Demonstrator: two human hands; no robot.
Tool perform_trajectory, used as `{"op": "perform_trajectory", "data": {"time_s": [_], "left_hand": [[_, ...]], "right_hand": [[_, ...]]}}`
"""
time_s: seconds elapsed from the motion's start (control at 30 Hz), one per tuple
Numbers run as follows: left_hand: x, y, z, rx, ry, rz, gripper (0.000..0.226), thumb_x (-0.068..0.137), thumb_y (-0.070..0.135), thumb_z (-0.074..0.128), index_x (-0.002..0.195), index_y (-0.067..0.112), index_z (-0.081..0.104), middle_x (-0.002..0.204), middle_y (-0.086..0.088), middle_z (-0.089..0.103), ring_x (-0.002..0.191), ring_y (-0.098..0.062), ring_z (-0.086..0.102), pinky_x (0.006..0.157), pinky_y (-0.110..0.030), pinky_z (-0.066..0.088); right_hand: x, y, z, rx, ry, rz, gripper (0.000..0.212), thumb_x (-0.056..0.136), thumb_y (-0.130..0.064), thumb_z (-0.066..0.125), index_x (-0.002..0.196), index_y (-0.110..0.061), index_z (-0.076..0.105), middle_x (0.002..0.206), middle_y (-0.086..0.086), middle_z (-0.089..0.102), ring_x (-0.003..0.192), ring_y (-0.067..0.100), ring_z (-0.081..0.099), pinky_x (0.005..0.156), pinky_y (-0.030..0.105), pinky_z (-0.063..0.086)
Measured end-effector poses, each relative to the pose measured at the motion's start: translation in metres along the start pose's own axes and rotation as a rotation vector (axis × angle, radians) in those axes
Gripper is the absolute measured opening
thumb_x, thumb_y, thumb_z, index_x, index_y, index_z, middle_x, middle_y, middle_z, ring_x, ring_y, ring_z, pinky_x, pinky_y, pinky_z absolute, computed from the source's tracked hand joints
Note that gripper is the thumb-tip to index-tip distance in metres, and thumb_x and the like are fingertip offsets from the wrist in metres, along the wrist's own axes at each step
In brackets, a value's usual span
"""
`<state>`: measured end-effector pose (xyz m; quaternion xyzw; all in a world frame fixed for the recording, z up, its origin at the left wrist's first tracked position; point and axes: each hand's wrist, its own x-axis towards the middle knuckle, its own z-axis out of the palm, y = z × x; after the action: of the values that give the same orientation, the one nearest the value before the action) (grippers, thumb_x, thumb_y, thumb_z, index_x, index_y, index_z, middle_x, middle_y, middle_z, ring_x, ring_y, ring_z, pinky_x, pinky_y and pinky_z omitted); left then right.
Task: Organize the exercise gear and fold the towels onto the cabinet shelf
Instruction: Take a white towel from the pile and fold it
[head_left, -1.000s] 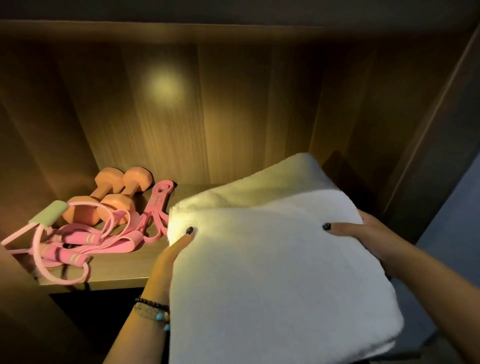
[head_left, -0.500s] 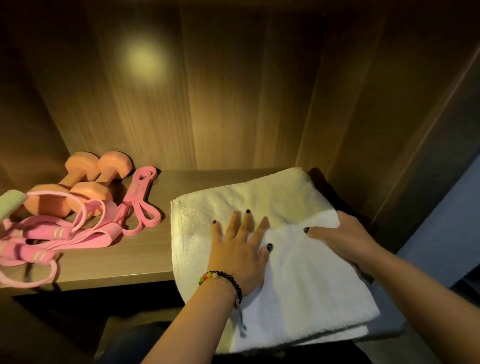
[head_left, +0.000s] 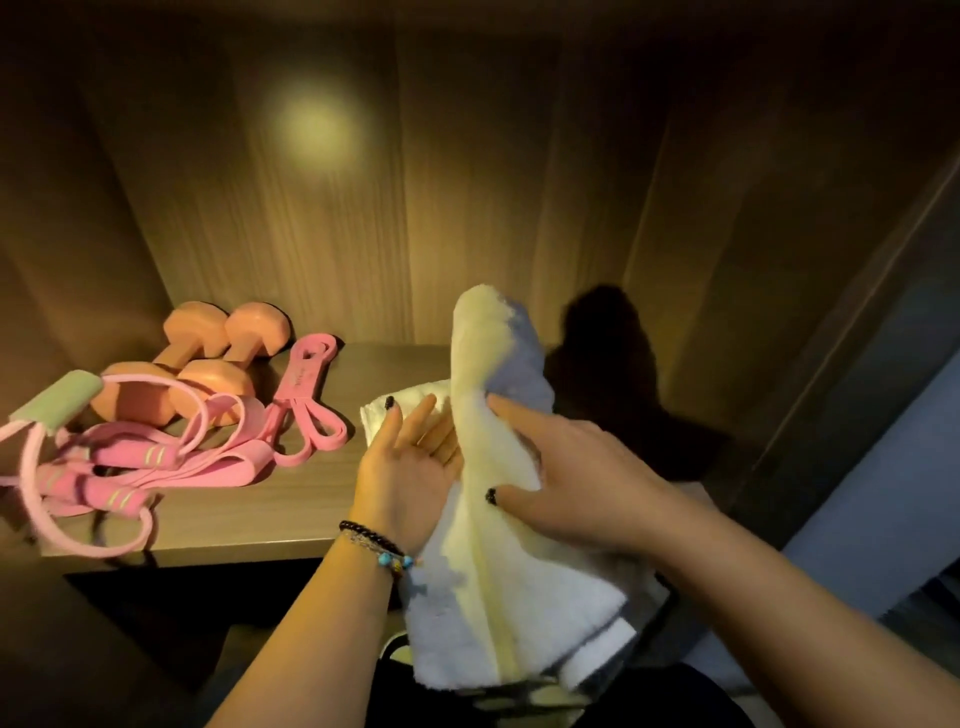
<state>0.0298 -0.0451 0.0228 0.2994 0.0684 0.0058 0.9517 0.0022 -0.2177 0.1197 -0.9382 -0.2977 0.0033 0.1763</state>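
One white towel (head_left: 493, 519) is lifted into a fold at the right of the shelf (head_left: 218, 525). The left hand (head_left: 410, 462) lies flat and open beneath the fold; the right hand (head_left: 582, 483) pinches it. Two orange dumbbells (head_left: 208, 364) sit far left among pink bands (head_left: 306, 410).

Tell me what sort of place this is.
Most likely the inside of a wooden storage cabinet or wardrobe at home: wood-grain panels enclose a lit shelf that holds orange dumbbells, pink resistance bands and a white towel.
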Motion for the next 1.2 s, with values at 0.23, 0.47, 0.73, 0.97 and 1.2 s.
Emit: {"op": "perform_trajectory", "data": {"time_s": [0.23, 0.47, 0.73, 0.97, 1.2], "left_hand": [[-0.019, 0.016, 0.004, 0.368, -0.219, 0.022, 0.071, 0.081, 0.044, 0.068, 0.14, 0.011, 0.047, 0.137, -0.019, 0.053, 0.126, -0.037, 0.051, 0.106, -0.052, 0.039], [-0.014, 0.04, 0.019, 0.632, -0.125, -0.035, 0.07, 0.074, 0.047, 0.071, 0.131, 0.01, 0.056, 0.126, -0.017, 0.063, 0.115, -0.038, 0.06, 0.099, -0.051, 0.048], [0.002, 0.017, 0.012, 0.773, 0.377, 0.175, 0.012, 0.076, 0.017, 0.075, 0.076, 0.02, 0.064, 0.059, 0.01, 0.068, 0.052, -0.008, 0.064, 0.043, -0.017, 0.045], [0.004, 0.017, 0.004, 0.659, 0.299, 0.113, 0.046, 0.066, 0.033, 0.081, 0.106, 0.013, 0.07, 0.097, -0.005, 0.075, 0.083, -0.02, 0.072, 0.075, -0.032, 0.058], [0.003, 0.021, 0.0, 0.458, 0.243, 0.152, 0.052, 0.085, 0.021, 0.067, 0.133, 0.007, 0.055, 0.136, -0.013, 0.057, 0.126, -0.03, 0.053, 0.111, -0.048, 0.036]], "right_hand": [[0.004, -0.03, 0.046, -0.144, -0.062, 0.041, 0.089, 0.093, -0.033, 0.056, 0.152, -0.015, -0.008, 0.146, 0.013, 0.037, 0.123, 0.032, 0.042, 0.096, 0.042, 0.04], [-0.007, -0.031, 0.054, -0.054, -0.124, 0.033, 0.098, 0.089, -0.033, 0.062, 0.151, -0.021, -0.012, 0.151, 0.011, 0.025, 0.13, 0.036, 0.031, 0.098, 0.042, 0.034], [-0.062, 0.035, 0.044, 0.984, 0.115, 0.145, 0.059, 0.084, -0.003, 0.064, 0.125, -0.043, 0.048, 0.128, -0.005, 0.061, 0.119, 0.01, 0.056, 0.103, 0.044, 0.045], [-0.101, 0.045, 0.094, 0.609, 0.246, -0.076, 0.055, 0.079, -0.006, 0.068, 0.126, -0.032, 0.055, 0.124, -0.019, 0.055, 0.117, 0.001, 0.053, 0.096, 0.015, 0.044], [-0.111, 0.028, 0.112, 0.137, 0.669, -0.214, 0.031, 0.074, 0.011, 0.072, 0.103, 0.002, 0.071, 0.094, 0.009, 0.07, 0.081, 0.024, 0.065, 0.067, 0.032, 0.054]]}}
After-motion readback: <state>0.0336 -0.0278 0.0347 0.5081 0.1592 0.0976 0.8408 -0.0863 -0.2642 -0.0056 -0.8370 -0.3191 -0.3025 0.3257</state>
